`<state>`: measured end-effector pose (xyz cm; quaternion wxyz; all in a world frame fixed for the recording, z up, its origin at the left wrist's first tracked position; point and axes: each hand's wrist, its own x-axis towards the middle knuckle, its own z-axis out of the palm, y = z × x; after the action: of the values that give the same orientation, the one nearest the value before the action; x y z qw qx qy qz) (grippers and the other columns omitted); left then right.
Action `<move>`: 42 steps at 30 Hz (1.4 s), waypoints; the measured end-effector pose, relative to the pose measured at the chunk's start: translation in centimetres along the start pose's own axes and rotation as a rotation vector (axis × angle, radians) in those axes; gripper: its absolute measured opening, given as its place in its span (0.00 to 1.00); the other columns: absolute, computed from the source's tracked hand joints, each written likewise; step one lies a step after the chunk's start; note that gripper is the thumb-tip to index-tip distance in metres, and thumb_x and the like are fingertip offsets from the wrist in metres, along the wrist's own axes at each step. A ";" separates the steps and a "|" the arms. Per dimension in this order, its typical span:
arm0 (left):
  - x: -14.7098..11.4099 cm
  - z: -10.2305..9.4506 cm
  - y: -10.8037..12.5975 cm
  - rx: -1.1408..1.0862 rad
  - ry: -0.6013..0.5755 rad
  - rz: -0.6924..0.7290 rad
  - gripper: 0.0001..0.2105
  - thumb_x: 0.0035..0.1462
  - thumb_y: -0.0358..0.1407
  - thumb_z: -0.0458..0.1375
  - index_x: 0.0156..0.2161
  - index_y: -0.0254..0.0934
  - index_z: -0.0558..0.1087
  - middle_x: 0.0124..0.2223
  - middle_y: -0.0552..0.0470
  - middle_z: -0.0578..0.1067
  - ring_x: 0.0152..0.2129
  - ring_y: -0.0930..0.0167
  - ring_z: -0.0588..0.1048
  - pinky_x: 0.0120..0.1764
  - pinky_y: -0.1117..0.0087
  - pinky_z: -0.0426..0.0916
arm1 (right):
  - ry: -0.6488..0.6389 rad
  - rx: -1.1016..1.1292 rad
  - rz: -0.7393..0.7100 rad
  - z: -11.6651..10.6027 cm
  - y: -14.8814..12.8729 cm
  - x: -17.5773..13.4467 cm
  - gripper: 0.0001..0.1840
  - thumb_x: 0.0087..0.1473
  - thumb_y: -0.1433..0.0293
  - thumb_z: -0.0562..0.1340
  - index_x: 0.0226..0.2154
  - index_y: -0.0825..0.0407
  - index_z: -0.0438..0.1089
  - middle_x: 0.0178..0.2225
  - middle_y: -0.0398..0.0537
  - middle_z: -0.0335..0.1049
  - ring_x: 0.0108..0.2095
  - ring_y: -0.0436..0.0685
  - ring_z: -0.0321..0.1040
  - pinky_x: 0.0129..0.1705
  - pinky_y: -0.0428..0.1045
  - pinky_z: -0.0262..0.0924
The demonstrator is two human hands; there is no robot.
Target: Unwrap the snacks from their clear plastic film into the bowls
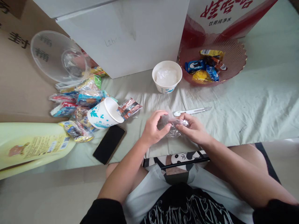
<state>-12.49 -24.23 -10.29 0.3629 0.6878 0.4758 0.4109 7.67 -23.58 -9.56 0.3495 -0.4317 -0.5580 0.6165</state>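
Note:
A crinkled clear plastic bag (174,132) is between my two hands, just above the cloth near its front edge. My left hand (156,128) curls its thumb and fingers around the bag's left side. Thumb and fingers of my right hand (193,128) pinch its bunched right part. Whether anything lies inside the bag, I cannot tell. Right behind my hands is a white utility knife (190,111), its blade pointing right. Farther back stands a white paper cup (166,89) with clear plastic inside.
At left, a paper cup (99,115) lies tipped beside a brown-red packet (130,108), several snack packets (87,98) and a clear tub (50,59). A phone (109,144) and a yellow-green jug (35,147) are nearer. Behind stand a white box (130,40) and a fluted bowl (233,65) holding wrapped snacks.

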 end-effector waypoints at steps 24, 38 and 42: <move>0.3 0.1 -0.4 -0.589 -0.117 -0.387 0.22 0.50 0.48 0.72 0.44 0.37 0.76 0.42 0.46 0.81 0.38 0.69 0.79 0.42 0.71 0.74 | 0.045 -0.152 -0.071 0.4 0.9 0.2 0.15 0.52 0.65 0.66 0.41 0.48 0.64 0.32 0.42 0.66 0.30 0.51 0.63 0.33 0.48 0.58; 0.3 -2.3 -0.5 -0.249 0.405 -0.242 0.20 0.45 0.51 0.73 0.31 0.38 0.74 0.27 0.56 0.73 0.22 0.76 0.70 0.27 0.74 0.66 | -0.075 -0.320 -0.059 -1.2 -0.1 -0.1 0.06 0.57 0.65 0.61 0.36 0.49 0.64 0.29 0.44 0.70 0.29 0.52 0.66 0.34 0.49 0.62; 0.7 -5.8 -1.0 -0.075 0.582 -0.103 0.21 0.41 0.48 0.74 0.31 0.39 0.72 0.31 0.55 0.74 0.29 0.73 0.74 0.35 0.71 0.71 | -0.075 -0.296 -0.054 -0.9 0.5 0.4 0.10 0.57 0.65 0.60 0.43 0.48 0.64 0.30 0.44 0.71 0.28 0.53 0.68 0.34 0.50 0.64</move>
<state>-17.98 -22.65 -8.72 0.2566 0.5023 0.5787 0.5890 8.34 -22.95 -10.08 0.2774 -0.4398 -0.6669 0.5337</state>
